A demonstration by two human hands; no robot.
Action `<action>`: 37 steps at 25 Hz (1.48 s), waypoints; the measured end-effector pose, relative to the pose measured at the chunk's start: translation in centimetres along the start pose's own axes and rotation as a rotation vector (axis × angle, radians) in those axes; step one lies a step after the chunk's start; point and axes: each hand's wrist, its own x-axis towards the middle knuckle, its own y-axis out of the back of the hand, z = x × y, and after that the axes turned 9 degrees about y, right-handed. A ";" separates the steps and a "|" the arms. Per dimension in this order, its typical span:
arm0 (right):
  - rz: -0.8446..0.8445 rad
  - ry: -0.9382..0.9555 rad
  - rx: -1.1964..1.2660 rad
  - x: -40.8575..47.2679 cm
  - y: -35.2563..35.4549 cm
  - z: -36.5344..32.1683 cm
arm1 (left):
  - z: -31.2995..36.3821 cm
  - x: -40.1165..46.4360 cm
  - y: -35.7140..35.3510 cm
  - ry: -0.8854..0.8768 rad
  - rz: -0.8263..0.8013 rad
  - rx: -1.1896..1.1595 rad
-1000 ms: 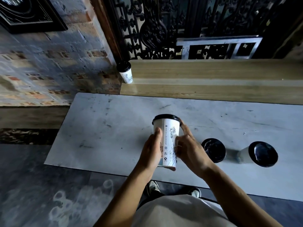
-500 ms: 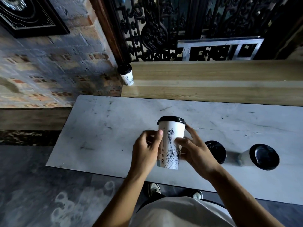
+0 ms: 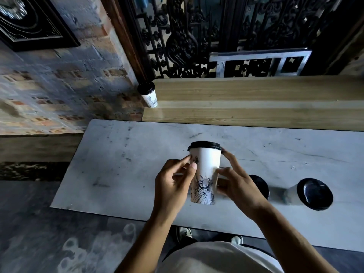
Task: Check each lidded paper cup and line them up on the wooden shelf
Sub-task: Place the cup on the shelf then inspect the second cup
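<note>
A white paper cup (image 3: 205, 170) with a black lid and a line drawing is held upright above the grey table (image 3: 118, 154). My left hand (image 3: 173, 186) touches its left side with thumb and fingertips. My right hand (image 3: 236, 184) wraps its right side, one finger up at the lid's rim. Two more lidded cups stand on the table to the right, the nearer cup (image 3: 261, 186) partly hidden by my right hand, the far cup (image 3: 311, 194) in full view. One lidded cup (image 3: 149, 94) stands at the left end of the wooden shelf (image 3: 246, 101).
A brick wall rises to the left of the shelf, with a dark framed panel (image 3: 35, 22) on it. Black ornate ironwork (image 3: 187, 36) and a metal frame (image 3: 260, 60) stand behind the shelf. My shoes show below the table's near edge.
The cup has turned in my hands: the drawing now faces me low on the cup. My left fingers have loosened and shifted on its side.
</note>
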 end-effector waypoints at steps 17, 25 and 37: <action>-0.118 0.069 -0.108 0.2 0.6 -0.9 | -1.7 0.6 0.3 -0.016 0.016 -0.100; -0.053 0.046 -0.124 0.2 0.6 -0.9 | -1.1 0.2 -0.1 0.046 -0.038 -0.190; -0.029 0.106 -0.054 0.8 1.4 0.0 | -1.4 0.6 0.1 0.031 -0.065 -0.194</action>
